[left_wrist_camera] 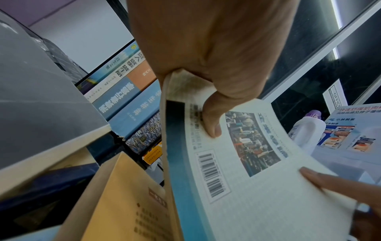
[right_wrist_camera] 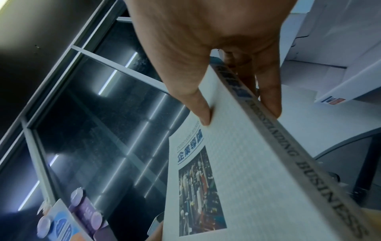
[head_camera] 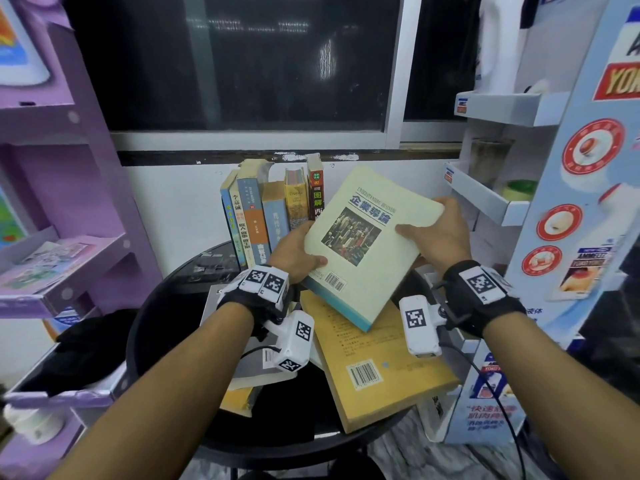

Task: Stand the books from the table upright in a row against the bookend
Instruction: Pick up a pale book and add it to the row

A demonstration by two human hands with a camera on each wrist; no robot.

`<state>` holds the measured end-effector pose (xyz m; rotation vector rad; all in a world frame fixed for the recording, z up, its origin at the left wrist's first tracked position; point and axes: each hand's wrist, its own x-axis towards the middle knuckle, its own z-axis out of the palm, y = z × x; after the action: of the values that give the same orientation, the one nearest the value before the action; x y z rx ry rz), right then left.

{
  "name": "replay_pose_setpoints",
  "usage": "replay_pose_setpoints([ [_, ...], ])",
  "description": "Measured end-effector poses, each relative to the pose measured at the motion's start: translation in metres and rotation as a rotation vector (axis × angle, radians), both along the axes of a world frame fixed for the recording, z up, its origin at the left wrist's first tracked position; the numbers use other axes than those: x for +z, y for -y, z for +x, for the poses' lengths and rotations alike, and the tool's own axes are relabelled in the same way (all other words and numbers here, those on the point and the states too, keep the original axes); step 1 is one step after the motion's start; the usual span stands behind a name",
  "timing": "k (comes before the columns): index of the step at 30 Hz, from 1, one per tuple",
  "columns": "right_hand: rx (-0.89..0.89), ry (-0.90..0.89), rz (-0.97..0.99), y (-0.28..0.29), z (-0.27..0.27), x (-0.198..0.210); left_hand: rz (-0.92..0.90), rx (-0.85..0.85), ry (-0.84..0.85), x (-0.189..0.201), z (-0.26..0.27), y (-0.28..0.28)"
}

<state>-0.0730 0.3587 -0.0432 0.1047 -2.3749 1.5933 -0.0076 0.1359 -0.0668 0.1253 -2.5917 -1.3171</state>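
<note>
Pale-yellow paperback business textbook [head_camera: 367, 244] was gripped mid-air by left hand [head_camera: 294, 249] and right hand [head_camera: 438, 230] near six upright books [head_camera: 270, 209], while an orange-yellow paperback [head_camera: 374, 362] and others lay flat on the round black table [head_camera: 156, 327].

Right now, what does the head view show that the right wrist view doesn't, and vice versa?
Head only: the row of upright books at the back of the round black table, the yellow book lying flat under the hands, and the left hand gripping the pale book's lower left edge.

Right wrist only: the pale book's spine reading BUSINESS, with fingers curled behind it.

Both: the pale book, cover photo up, held off the table, with the right hand thumb on its cover.
</note>
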Motion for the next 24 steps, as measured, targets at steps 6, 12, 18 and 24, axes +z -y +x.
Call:
replay_pose_setpoints([
  [6,-0.015,-0.213,0.119,0.009,0.011,0.013,0.044,-0.022,0.062,-0.010,-0.007,0.005],
  [12,0.083,-0.347,0.245,0.021,0.032,0.024,0.236,-0.015,0.070,-0.019,-0.012,0.003],
  [18,0.156,-0.359,0.207,0.031,0.048,0.037,0.520,-0.049,-0.038,-0.001,-0.016,0.000],
  [24,0.186,-0.391,0.358,0.034,0.059,0.054,0.628,-0.117,-0.141,0.015,-0.017,0.002],
])
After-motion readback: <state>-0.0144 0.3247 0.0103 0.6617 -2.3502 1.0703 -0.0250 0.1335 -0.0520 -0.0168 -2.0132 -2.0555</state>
